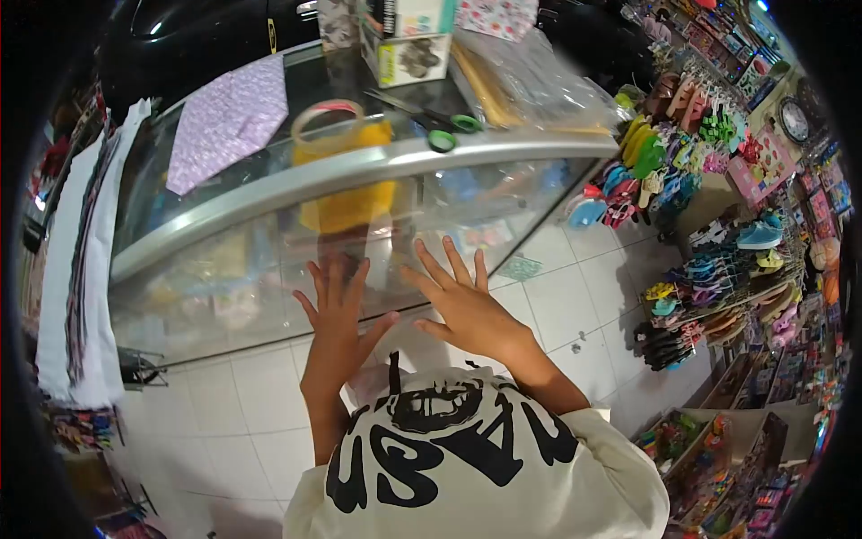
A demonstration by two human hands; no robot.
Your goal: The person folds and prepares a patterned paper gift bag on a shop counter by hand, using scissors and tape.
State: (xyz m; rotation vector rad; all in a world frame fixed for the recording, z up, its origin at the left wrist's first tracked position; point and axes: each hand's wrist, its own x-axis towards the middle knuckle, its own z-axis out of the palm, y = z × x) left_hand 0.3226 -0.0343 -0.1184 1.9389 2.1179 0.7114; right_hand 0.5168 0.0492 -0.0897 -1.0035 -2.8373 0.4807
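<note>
Both hands are raised in front of the glass display counter (269,193), fingers spread and nothing in them. My left hand (337,310) is at the centre-left, its fingers pointing towards the counter's glass front. To its right, my right hand (458,301) has its palm turned down. Whether any fingertip touches the glass, I cannot tell. On the counter top lie scissors with green handles (442,140), a roll of tape (314,121) and a purple patterned wrapped piece (229,121). Something yellow (346,202) shows through the glass.
A box (409,58) and clear plastic packaging (548,90) sit at the counter's back. White cloth (72,269) hangs at the left. Sandals (646,162) and shelves of small goods (763,368) line the right. White floor tiles (211,409) surround the counter's base.
</note>
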